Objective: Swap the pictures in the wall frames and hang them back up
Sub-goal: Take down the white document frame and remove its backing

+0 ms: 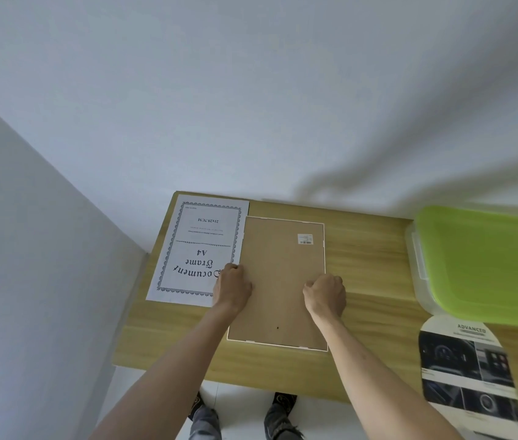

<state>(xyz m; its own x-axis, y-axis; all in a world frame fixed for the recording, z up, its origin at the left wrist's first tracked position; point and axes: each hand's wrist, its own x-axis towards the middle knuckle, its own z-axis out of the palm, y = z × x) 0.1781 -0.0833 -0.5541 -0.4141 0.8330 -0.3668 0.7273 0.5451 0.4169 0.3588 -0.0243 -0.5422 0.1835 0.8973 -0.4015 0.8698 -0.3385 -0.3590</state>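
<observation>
White frame (278, 282) lies face down on wood-grain tabletop (369, 262), brown fibreboard back up, small barcode sticker (305, 239) near far right corner. Left hand (232, 285) on frame's left edge, fingers curled over rim. Right hand (326, 295) on right edge, grip curled likewise. Printed paper sheet (200, 249), ornate border, flat just left, partly under frame. Green plastic lid (486, 265) and glossy brochure (470, 373) at right.
</observation>
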